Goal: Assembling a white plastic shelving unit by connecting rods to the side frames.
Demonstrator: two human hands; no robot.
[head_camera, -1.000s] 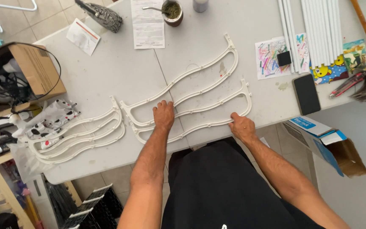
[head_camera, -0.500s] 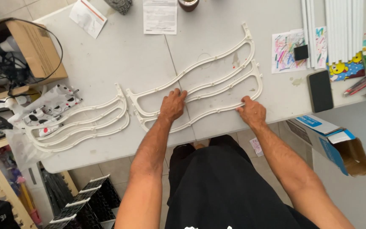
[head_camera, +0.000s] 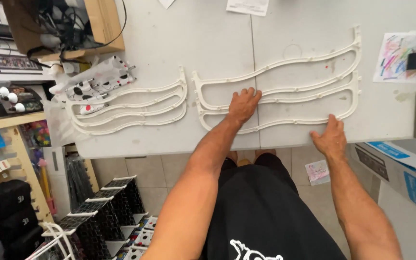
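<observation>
Pressing flat, open hands, your left hand (head_camera: 243, 103) and right hand (head_camera: 332, 138) pin the white wavy frame (head_camera: 309, 60) at the desk (head_camera: 217, 38) edge; uneven pressure might snap its thin rails.

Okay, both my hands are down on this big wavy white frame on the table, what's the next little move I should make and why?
Probably slide the large wavy frame a little away from the table edge. Your right hand presses its lowest rail right at that edge, and your left hand lies flat on the middle rails, so both can push together.
</observation>
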